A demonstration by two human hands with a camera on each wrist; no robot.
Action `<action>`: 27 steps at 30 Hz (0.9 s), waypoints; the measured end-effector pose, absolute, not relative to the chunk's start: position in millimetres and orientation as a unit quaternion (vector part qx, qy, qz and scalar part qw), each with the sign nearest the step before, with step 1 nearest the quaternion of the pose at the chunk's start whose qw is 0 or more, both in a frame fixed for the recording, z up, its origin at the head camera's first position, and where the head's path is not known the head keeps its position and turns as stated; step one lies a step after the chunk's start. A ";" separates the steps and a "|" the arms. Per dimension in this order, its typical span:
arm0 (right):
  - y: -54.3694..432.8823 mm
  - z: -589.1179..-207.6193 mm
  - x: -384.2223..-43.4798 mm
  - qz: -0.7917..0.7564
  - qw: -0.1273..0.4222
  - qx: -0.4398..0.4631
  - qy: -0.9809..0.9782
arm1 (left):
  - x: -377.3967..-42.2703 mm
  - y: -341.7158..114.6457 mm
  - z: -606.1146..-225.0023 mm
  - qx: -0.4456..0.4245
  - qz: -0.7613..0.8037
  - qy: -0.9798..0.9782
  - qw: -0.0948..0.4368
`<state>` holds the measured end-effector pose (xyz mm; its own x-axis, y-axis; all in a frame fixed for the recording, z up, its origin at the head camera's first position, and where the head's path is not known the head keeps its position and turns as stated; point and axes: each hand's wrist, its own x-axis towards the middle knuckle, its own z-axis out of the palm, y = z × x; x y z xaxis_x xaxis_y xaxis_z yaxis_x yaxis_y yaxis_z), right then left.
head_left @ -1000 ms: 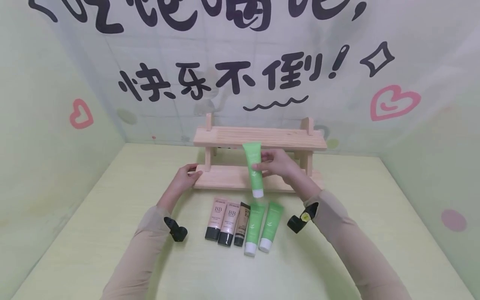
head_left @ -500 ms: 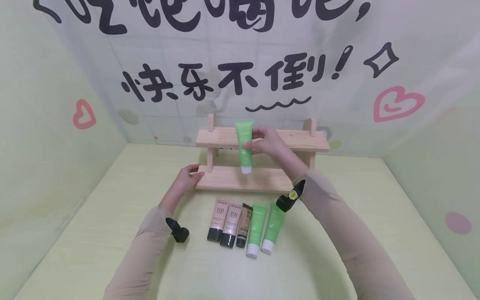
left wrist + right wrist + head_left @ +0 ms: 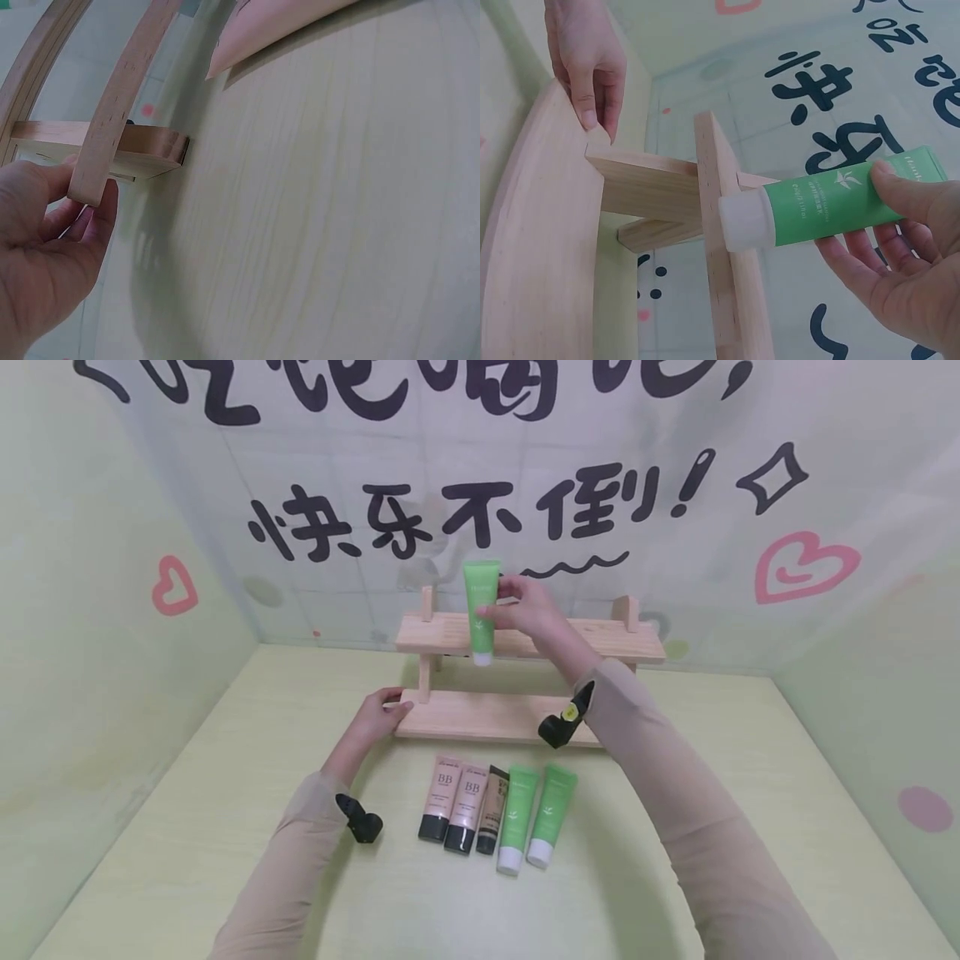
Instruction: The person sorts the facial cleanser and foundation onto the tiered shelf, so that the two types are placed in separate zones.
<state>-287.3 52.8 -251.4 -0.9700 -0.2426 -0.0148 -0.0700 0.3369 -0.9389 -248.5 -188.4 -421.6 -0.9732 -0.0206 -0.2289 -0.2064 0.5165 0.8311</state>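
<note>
1. A green tube (image 3: 480, 592), cap downward, is held before the upper board (image 3: 435, 633) of a wooden rack (image 3: 480, 717) (contact unclear).
2. The right hand (image 3: 527, 607) pinches it between thumb and fingers.
3. The left hand (image 3: 377, 716) grips the rack's lower left end.
4. Nearer, on the table (image 3: 450, 918): two pink tubes (image 3: 467, 806), a brown tube (image 3: 492, 808), two more green tubes (image 3: 517, 817).

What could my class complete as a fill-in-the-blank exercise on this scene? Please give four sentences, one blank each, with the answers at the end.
1. The right hand holds a green tube with its ____ cap pointing down.
2. The left hand grips one end of the wooden rack's ____ shelf.
3. On the table, the brown tube lies between a pink tube and a ____ one.
4. Counting every colour, ____ tubes lie on the table.

Missing words: white; lower; green; five.
</note>
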 end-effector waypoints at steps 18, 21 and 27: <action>28.9 -248.9 -311.9 -0.593 0.037 -0.101 0.798 | -246.2 -186.0 -417.1 -0.075 0.491 0.862 0.099; 24.2 -251.6 -317.1 -0.600 0.029 -0.096 0.793 | -247.2 -186.8 -416.8 -0.078 0.495 0.860 0.098; 17.5 -259.8 -325.5 -0.603 0.021 -0.094 0.792 | -247.8 -187.1 -418.3 -0.079 0.500 0.857 0.097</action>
<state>-325.5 17.5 -259.8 -0.9814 -0.1741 0.0807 -0.1242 0.2558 -0.9587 -247.8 -187.1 -418.3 -0.9686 -0.0376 -0.2457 -0.2323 0.4885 0.8411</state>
